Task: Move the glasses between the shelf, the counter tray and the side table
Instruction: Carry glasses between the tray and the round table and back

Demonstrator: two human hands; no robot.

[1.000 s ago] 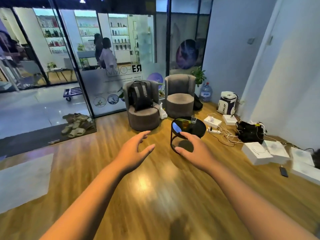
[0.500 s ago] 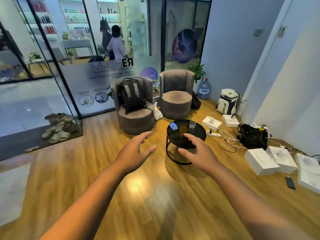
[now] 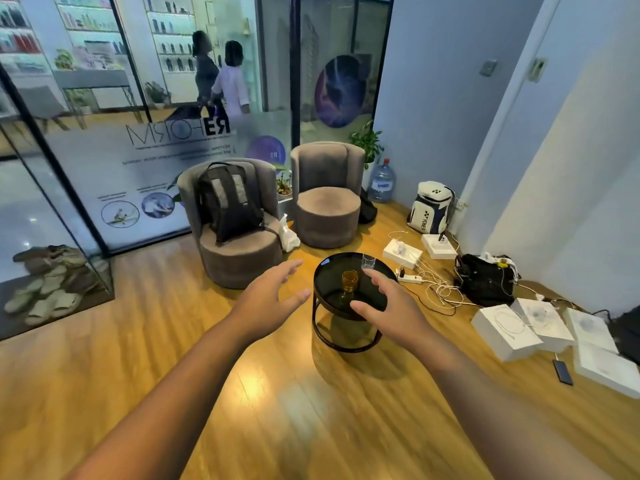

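Reaching out ahead, both your arms are stretched over the wood floor [image 3: 270, 403], empty. Your left hand [image 3: 266, 296] has its fingers spread and relaxed, gripping nothing, palm turned inward. Your right hand [image 3: 388, 304] is also loose and spread, thumb out toward 9 o'clock, holding nothing; in the head view it overlaps the near rim of the side table [image 3: 325, 271], contact can't be confirmed. That round black table sits at roughly 12 o'clock from your hands. On its top: an amber stemmed glass [image 3: 349, 284] upright near the middle, and a clear glass [image 3: 368, 262] upright at the far edge, about 1 o'clock from the amber one, apart from it. Two grey armchairs [image 3: 329, 202] stand behind the table at 11–12 o'clock, a black backpack [image 3: 225, 199] on the left one. White boxes [image 3: 505, 336], cables and a black bag [image 3: 485, 278] lie on the floor at 2–3 o'clock. A white sports bag [image 3: 431, 206] leans by the wall.
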